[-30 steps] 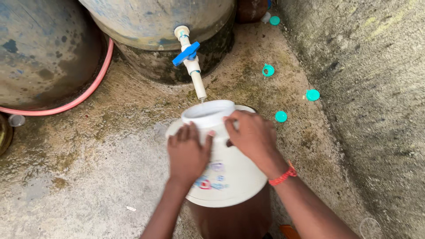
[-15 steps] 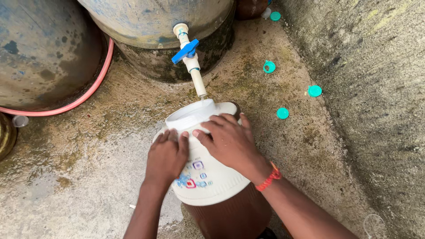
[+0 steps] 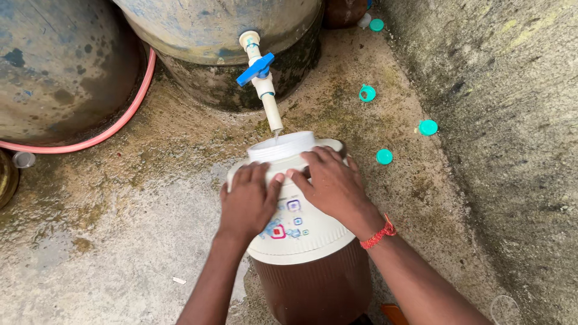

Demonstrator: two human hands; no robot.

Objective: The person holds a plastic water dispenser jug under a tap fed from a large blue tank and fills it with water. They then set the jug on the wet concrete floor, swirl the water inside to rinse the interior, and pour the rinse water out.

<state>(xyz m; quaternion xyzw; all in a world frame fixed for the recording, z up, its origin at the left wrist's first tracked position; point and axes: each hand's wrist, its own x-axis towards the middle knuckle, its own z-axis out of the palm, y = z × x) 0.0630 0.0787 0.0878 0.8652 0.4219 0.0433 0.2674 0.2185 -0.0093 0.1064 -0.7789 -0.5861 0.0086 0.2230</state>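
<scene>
Cream-and-brown water jug [image 3: 304,253] lay tilted under the white tap [image 3: 265,90]; left hand [image 3: 248,201] and right hand [image 3: 331,183] pressed flat, fingers spread, on its top

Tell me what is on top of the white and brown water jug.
Both hands lie flat on the water jug: left hand and right hand. Above its open mouth hangs the white tap pipe. The hands cover part of the printed white surface; the inside is unseen.

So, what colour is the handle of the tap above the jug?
Blue; the tap handle shows clearly in the head view, on a white pipe.
</scene>
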